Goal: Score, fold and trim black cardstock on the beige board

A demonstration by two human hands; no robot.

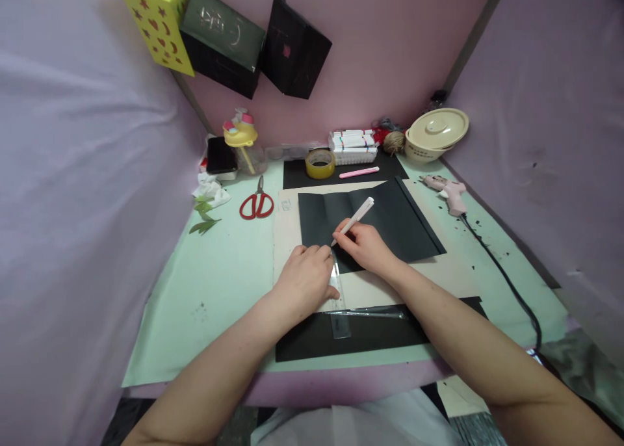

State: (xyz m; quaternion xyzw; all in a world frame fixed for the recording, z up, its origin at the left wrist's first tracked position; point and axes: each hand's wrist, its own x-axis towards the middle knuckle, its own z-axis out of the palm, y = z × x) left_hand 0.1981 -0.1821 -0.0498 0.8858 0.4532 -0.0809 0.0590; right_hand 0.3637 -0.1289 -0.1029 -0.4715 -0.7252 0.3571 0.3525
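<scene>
My right hand (366, 245) is closed around a white pen (361, 213), its tip down at a folded sheet of black paper (375, 218). Creases run across the sheet, and a narrow strip is folded along its right side. Just left of the pen tip, my left hand (305, 277) presses a clear ruler (335, 280) against the paper, fingers bent and thumb beside it. The ruler lies lengthwise toward me, partly hidden by that hand. Under the black sheet is a cream board (287, 235).
Red-handled scissors (257, 205) lie left of the board. Behind are yellow tape (320, 165), a pink marker (359, 172), a box of markers (353, 148) and a lidded bowl (431, 140). A pink glue gun (451, 194) with its cord (502, 277) lies right. Black boxes (221, 39) hang above.
</scene>
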